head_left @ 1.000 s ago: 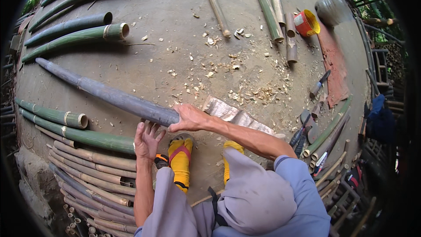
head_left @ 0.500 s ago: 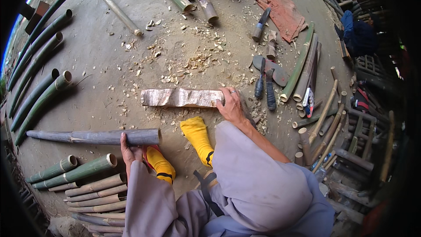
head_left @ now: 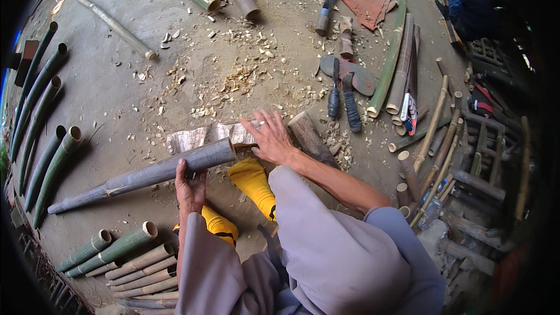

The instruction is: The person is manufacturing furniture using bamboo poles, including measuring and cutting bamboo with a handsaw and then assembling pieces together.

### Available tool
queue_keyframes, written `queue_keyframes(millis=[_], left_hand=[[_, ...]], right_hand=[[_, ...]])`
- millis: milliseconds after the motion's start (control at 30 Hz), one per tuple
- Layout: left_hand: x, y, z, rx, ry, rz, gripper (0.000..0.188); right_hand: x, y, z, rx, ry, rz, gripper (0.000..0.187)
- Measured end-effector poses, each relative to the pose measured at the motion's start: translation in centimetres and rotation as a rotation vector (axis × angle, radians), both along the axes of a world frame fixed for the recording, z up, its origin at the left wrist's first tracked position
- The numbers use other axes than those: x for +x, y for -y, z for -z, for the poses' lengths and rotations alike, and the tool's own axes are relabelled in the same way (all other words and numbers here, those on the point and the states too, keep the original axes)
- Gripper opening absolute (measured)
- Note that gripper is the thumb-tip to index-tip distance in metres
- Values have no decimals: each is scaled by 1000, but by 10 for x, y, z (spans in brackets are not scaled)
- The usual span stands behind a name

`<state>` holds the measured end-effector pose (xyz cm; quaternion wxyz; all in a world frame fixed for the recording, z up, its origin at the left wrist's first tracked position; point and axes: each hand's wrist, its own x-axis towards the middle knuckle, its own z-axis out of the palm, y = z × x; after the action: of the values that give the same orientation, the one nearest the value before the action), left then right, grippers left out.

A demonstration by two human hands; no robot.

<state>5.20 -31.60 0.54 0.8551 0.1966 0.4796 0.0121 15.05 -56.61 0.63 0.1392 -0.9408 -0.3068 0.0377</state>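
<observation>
One left hand (head_left: 191, 188) holds one tapered grey bamboo pole (head_left: 140, 175); its thumb and fingers are clamped on the pole near the wide cut end. This end points right, at the near side of one pale, rough-surfaced wooden block (head_left: 195, 135); contact between them cannot be determined. One right hand (head_left: 272, 139) has its fingers apart over the block's right part. One short brown log (head_left: 312, 140) lies just beside the right hand. Farther right lie two dark tools with wrapped handles (head_left: 352, 105). Two green bamboo poles (head_left: 112, 251) lie at lower left.
</observation>
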Motion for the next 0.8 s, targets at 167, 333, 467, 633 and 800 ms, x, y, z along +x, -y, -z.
queue_keyframes(millis=[167,333,467,633,800], left_hand=[[10,-6,-1,10,69,-3,38],[21,-5,14,-66,27,-9,33],[28,-8,16,35,-139,225,52],[16,-16,8,502,-135,633,27],[25,-41,-3,1645,10,737,48]], right_hand=[[59,1,16,-123,-99,-132,89],[141,-2,13,-300,32,43,73],[179,18,6,-250,-170,263,52],[224,16,10,141,101,354,38],[219,-20,4,318,10,395,38]])
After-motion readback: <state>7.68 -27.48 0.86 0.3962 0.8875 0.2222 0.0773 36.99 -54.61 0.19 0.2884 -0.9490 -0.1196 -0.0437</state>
